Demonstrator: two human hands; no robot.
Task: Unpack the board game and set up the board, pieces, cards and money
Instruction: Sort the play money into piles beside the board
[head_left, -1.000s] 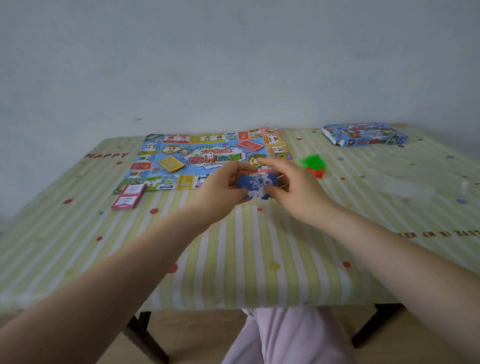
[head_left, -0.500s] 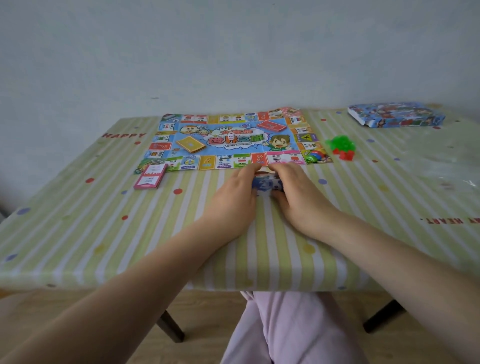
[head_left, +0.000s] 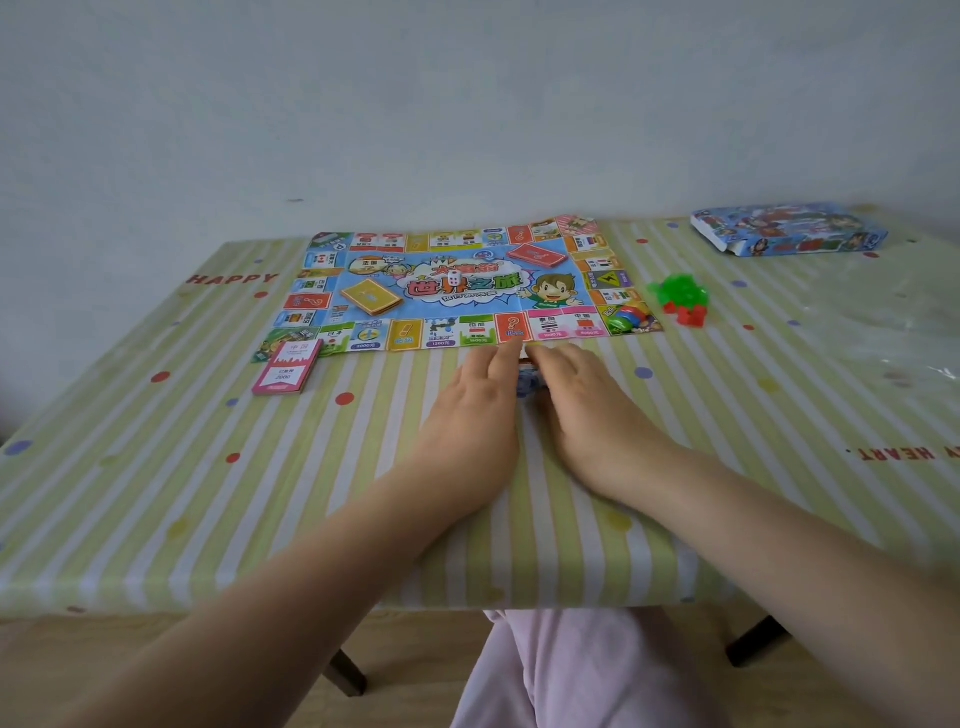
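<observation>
The game board (head_left: 467, 306) lies unfolded at the table's far middle. On it sit a yellow card deck (head_left: 371, 297), a red card deck (head_left: 535, 255) and a white die (head_left: 456, 276). Just in front of the board's near edge, my left hand (head_left: 470, 415) and my right hand (head_left: 587, 410) lie low on the table with fingers stretched forward. Between them a small blue stack of paper money (head_left: 527, 385) peeks out, mostly hidden; both hands touch its sides.
A pink card stack (head_left: 285, 366) lies at the board's near left corner. Green pieces (head_left: 678, 291) and red pieces (head_left: 688, 314) sit right of the board. The game box (head_left: 787, 231) is at the far right; clear plastic wrap (head_left: 909, 338) lies nearby.
My hands brought the blue stack down from the air onto the table by the board's near edge. Their fingers have flattened out along its sides.
</observation>
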